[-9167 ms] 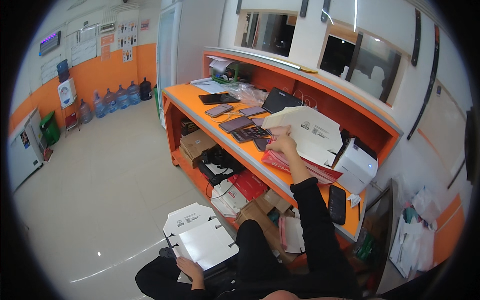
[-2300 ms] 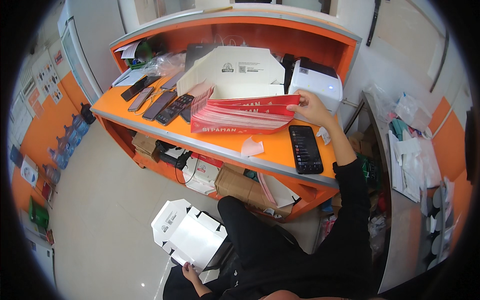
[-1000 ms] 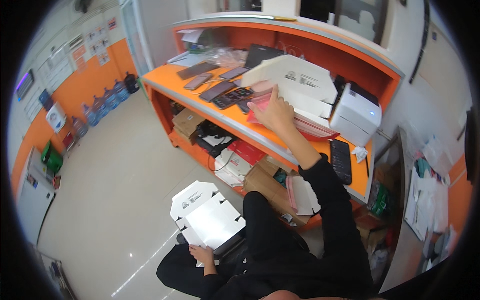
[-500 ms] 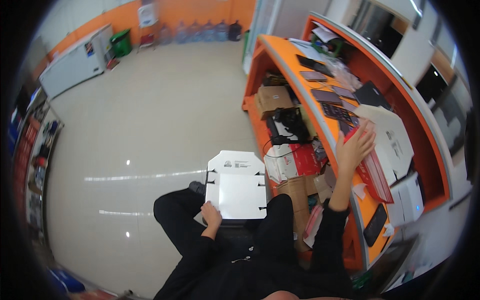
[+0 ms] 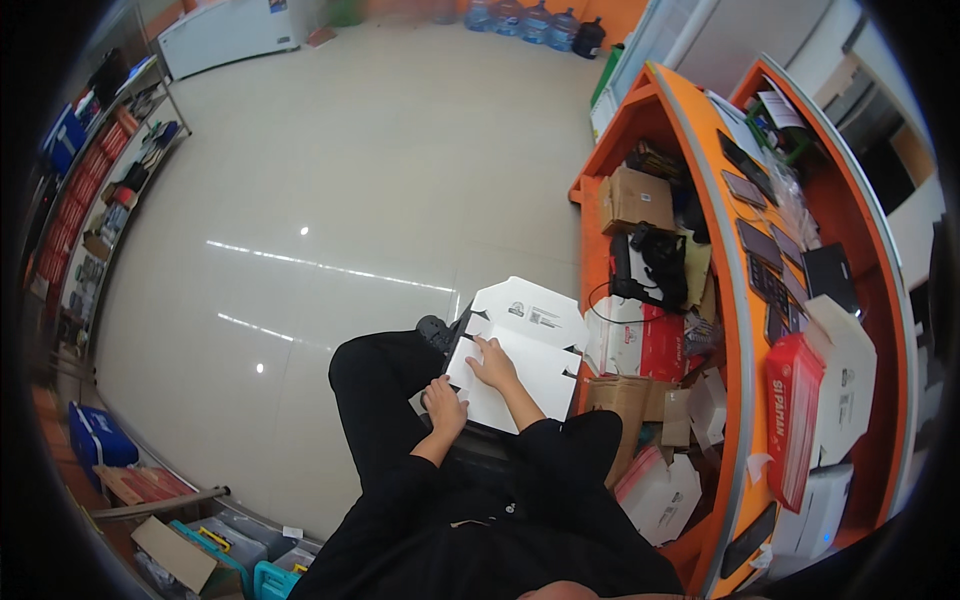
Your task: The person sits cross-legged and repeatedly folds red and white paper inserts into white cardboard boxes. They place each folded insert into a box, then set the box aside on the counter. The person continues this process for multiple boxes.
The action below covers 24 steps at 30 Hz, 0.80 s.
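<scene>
An unfolded white box blank (image 5: 545, 375), with notched sides and a printed end flap, lies across a dark support between my knees. My left hand (image 5: 443, 406) grips its near-left edge, fingers curled at the side flap. Just right of it, my right hand (image 5: 494, 368) rests on the left side of the blank with fingers apart, pressing near the crease of that flap. The undersides of my left fingers are hidden.
An orange counter (image 5: 700, 110) runs along the right, bearing phones, a stack of red folded boxes (image 5: 793, 415) and a white printer (image 5: 822, 510). Cardboard boxes (image 5: 640, 200) fill its shelf. A metal shelf rack (image 5: 110, 180) stands left; a blue cooler box (image 5: 100, 437) sits below it.
My right hand has left the red boxes on the counter and come down onto the white blank. My left hand still holds the left edge. The view has shifted left and down.
</scene>
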Each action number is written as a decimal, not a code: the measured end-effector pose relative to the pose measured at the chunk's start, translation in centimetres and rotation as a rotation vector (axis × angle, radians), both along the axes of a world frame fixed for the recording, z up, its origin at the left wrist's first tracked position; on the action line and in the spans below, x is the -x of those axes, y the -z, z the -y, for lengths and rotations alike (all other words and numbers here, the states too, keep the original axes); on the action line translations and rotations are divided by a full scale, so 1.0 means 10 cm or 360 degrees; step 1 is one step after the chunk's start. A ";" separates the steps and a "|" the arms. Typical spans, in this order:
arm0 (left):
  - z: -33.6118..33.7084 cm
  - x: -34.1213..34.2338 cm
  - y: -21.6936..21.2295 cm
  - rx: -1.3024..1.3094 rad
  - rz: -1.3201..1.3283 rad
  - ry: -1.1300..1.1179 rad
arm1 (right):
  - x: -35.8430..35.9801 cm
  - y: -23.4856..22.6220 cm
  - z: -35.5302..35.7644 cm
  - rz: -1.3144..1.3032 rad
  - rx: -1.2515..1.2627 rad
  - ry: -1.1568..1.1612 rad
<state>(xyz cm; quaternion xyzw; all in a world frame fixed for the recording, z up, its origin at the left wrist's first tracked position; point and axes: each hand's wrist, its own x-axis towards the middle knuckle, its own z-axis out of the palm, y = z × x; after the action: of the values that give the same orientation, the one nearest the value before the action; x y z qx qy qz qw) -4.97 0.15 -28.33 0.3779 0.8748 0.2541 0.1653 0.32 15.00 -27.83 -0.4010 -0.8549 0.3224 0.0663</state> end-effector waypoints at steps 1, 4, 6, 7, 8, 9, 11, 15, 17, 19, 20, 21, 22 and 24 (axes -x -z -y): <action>0.00 0.00 0.00 -0.0008 0.0012 -0.0009 | 0.05 0.00 0.02 0.0042 -0.0044 0.0025; -0.04 0.02 -0.01 0.0070 0.0087 -0.0051 | 0.14 -0.01 0.07 0.0086 -0.0111 0.0118; -0.06 0.02 -0.03 0.0097 0.0120 -0.0071 | 0.14 -0.01 0.06 0.0010 -0.0058 0.0198; -0.07 0.01 -0.04 0.0103 0.0128 -0.0078 | 0.14 0.00 0.05 -0.0042 -0.0043 0.0206; -0.07 0.01 -0.06 0.0109 0.0136 -0.0085 | 0.13 0.01 0.04 -0.0094 -0.0028 0.0214; -0.08 0.02 -0.06 0.0119 0.0151 -0.0088 | 0.14 0.00 0.03 -0.0146 -0.0016 0.0227; -0.09 0.02 -0.08 0.0140 0.0180 -0.0092 | 0.14 -0.02 0.02 -0.0142 0.0043 0.0241; -0.10 0.02 -0.13 0.0122 0.0103 -0.0067 | 0.14 -0.05 0.03 -0.0173 0.0025 0.0309; -0.08 -0.02 -0.17 0.0038 -0.0059 -0.0068 | 0.08 0.04 0.00 -0.0215 0.0266 0.0333; -0.01 -0.05 -0.36 0.0030 0.0115 -0.0015 | -0.04 0.21 -0.07 -0.0343 0.0476 0.0465; 0.03 -0.06 -0.46 0.0028 0.0203 0.0013 | -0.12 0.29 -0.11 -0.0447 0.0567 0.0583; 0.10 -0.08 -0.50 -0.0075 0.0286 0.0084 | -0.19 0.31 -0.14 -0.0557 0.0659 0.0705; 0.20 -0.11 -0.51 -0.0181 0.0365 0.0150 | -0.24 0.19 -0.16 -0.0684 0.0992 0.0937; 0.31 -0.13 -0.67 -0.0485 0.1104 0.0202 | -0.46 -0.16 -0.23 -0.0761 0.1451 0.0939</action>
<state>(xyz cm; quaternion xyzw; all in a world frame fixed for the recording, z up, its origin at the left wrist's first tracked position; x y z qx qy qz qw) -3.65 -2.92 -21.62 0.3430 0.6939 0.4834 0.4089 4.91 17.30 -26.23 -0.5259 -0.4439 0.7065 0.1649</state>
